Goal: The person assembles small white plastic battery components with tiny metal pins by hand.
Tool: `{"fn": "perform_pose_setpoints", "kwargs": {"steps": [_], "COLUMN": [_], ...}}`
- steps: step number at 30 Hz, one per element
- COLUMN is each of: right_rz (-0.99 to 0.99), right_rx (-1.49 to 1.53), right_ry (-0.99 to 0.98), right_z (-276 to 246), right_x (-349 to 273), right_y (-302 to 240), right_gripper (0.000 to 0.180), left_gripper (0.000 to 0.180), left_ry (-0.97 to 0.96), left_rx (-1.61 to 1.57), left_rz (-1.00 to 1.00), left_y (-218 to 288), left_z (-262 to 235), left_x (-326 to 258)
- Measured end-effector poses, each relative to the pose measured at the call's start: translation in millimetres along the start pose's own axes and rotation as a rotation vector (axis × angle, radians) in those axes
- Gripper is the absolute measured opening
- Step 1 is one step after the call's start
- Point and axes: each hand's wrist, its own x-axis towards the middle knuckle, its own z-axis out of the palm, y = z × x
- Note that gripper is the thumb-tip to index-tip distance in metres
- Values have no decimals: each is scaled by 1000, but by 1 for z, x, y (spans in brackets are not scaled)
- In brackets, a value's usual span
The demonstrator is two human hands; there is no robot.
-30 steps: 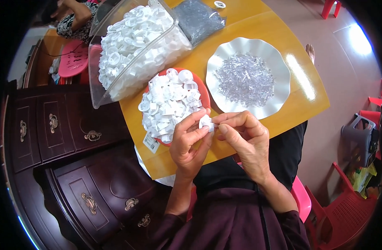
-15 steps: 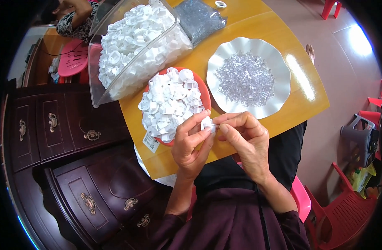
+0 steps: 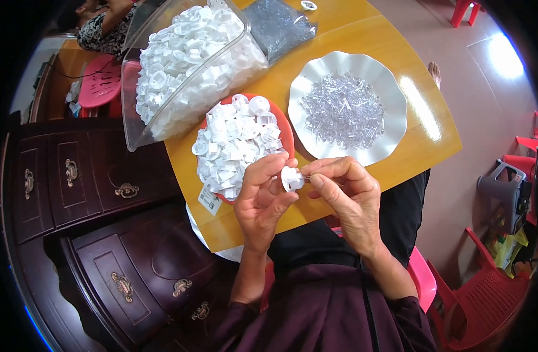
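White plastic cap (image 3: pixel 292 178) held up between both hands, over the near edge of the table (image 3: pixel 351 35). Left hand (image 3: pixel 262 199) has its fingers (image 3: pixel 267 170) clamped on the cap's rim. Right hand (image 3: pixel 346 196) pinches a thin clear pin (image 3: pixel 307 178) between thumb and forefinger, fingers closed on it, its tip at the cap's centre; whether it is seated or only touching cannot be told.

Just beyond the left fingers: a red bowl (image 3: pixel 285 132) heaped with loose white caps (image 3: pixel 233 144). Beyond the right fingers: a white scalloped plate (image 3: pixel 392 100) carrying a pile of clear pins (image 3: pixel 342 110). Farther off, past the bowl, a clear tub (image 3: pixel 134 126) full of more white caps, and a clear bag (image 3: pixel 277 23) of small clear pieces.

Judgement on progress: one cap in hand, large stocks of caps and pins remaining, so much is left. No separate heap of finished pieces can be made out.
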Motion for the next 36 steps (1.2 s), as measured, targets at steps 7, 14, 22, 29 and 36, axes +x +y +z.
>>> {"fn": "perform_pose_setpoints", "kwargs": {"steps": [7, 14, 22, 29, 36], "right_rz": [-55, -109, -79, -90, -142], "right_rx": [-104, -116, -100, -82, -161], "right_ry": [-25, -36, -51, 3, -64], "right_z": [-2, -3, -7, -4, -12], "right_x": [-1, -1, -4, -4, -2], "right_y": [-3, -1, 2, 3, 6], "right_gripper": [8, 8, 7, 8, 10], "left_gripper": [46, 48, 46, 46, 46], "left_ry": [-44, -77, -87, -64, -81], "left_rx": [56, 85, 10, 91, 175], "left_rz": [-15, -30, -80, -50, -42], "left_y": [4, 8, 5, 5, 10], "left_z": [-4, -5, -8, 0, 4], "left_x": [-1, -1, -4, -2, 0]}}
